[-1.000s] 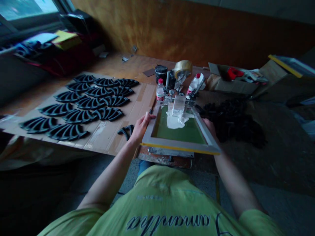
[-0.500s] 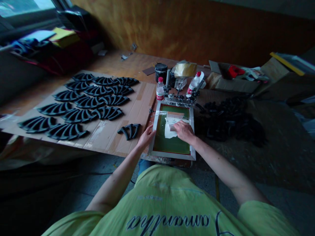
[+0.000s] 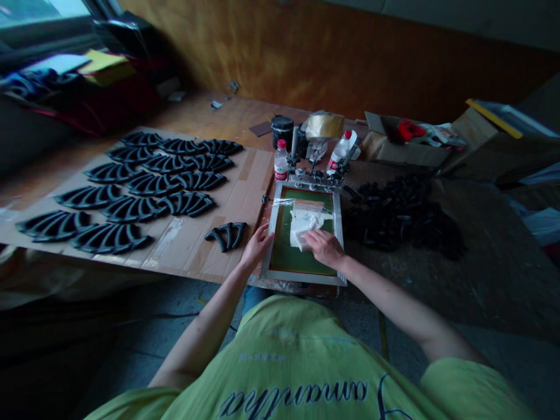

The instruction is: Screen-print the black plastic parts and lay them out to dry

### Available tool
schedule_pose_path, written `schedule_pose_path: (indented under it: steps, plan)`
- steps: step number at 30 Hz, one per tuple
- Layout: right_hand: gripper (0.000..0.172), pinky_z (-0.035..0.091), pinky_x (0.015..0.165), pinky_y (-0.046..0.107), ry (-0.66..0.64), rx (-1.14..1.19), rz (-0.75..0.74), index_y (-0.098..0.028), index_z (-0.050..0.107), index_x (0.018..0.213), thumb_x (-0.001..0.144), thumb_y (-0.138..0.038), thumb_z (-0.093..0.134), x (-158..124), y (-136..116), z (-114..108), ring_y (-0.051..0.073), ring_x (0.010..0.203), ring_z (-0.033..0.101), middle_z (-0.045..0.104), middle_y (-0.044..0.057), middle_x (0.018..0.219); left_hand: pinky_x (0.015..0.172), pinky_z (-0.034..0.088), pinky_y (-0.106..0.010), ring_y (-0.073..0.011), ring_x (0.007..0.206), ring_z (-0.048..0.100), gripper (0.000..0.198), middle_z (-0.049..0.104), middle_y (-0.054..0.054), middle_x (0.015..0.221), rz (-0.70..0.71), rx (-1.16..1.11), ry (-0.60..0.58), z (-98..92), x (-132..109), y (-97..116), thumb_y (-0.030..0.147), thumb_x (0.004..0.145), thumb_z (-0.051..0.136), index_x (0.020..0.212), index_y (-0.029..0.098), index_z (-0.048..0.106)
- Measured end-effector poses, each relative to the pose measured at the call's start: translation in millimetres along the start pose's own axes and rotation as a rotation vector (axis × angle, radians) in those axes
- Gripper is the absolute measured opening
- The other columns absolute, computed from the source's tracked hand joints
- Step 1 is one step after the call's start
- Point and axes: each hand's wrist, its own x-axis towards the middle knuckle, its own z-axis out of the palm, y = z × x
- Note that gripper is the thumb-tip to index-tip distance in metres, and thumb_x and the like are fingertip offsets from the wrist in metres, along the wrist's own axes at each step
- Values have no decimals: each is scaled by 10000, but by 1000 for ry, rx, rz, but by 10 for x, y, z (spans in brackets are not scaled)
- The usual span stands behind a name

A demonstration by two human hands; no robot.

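A silver-edged printing screen [image 3: 270, 248] with green mesh lies in front of me. Thick white ink [image 3: 308, 220] is spread over its middle. With closed fingers, my right hand [image 3: 326, 248] grips a small pale squeegee [image 3: 300, 238], pressed to the mesh at the near end of the ink. My left hand [image 3: 258, 246] rests against the screen's left rim, fingers stretched forward and slightly apart. Left of that hand, a curved black ribbed part [image 3: 226, 234] lies alone on cardboard. Clamps [image 3: 312, 178] hold the screen's far side.
Rows of black curved parts [image 3: 144, 181] cover the cardboard sheet [image 3: 184, 245] on the left. A dark heap of similar pieces [image 3: 406, 216] lies to the right. Behind the clamps stand two red-capped bottles [image 3: 281, 160], a black tub [image 3: 282, 129] and an open carton [image 3: 402, 149].
My right hand has drawn the squeegee toward me and slightly left across the mesh, and white ink now shows behind it. My left hand stays at the screen's left rim.
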Motion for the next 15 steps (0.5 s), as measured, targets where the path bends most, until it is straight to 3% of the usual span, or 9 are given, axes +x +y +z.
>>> schedule_pose_path:
  steps: [3, 5, 8, 11, 15]
  plan:
    - [166, 498, 803, 325, -24, 64, -13, -188, 725, 1001, 915, -143, 591, -64, -12, -2, 211, 906, 646, 720, 79, 950, 624, 534, -247, -194, 779, 720, 727, 762, -76, 1001, -15, -12, -9, 14, -22, 39, 540, 837, 677, 1468, 216, 516]
    - [154, 520, 804, 330, 0, 96, 51, -226, 720, 1049, 907, -225, 660, 65, 46, -95, 215, 922, 669, 734, 52, 976, 632, 536, -252, -197, 784, 717, 733, 756, -78, 987, -21, -27, -14, 15, -42, 95, 526, 829, 686, 1465, 204, 515]
    - [412, 547, 830, 367, 101, 115, 223, -288, 649, 1276, 872, -287, 727, 428, 200, -304, 241, 982, 685, 740, 44, 1108, 646, 532, -252, -188, 779, 703, 799, 746, -73, 965, -16, -53, -19, -22, -106, 274, 501, 794, 723, 1492, 194, 484]
    - [567, 542, 842, 388, 196, 110, 356, -277, 546, 1430, 887, -326, 705, 677, 500, -548, 261, 965, 690, 744, 71, 1099, 595, 490, -231, -159, 703, 666, 817, 728, -39, 899, 6, -64, -45, -87, -224, 591, 511, 762, 748, 1479, 206, 506]
    - [440, 510, 805, 344, 392, 148, 547, -189, 575, 1378, 1002, -405, 501, 463, 1121, -740, 223, 852, 681, 741, 82, 940, 520, 434, -235, -144, 621, 605, 598, 669, -30, 773, 86, -124, -17, -98, -337, 1153, 661, 845, 590, 1170, 175, 715]
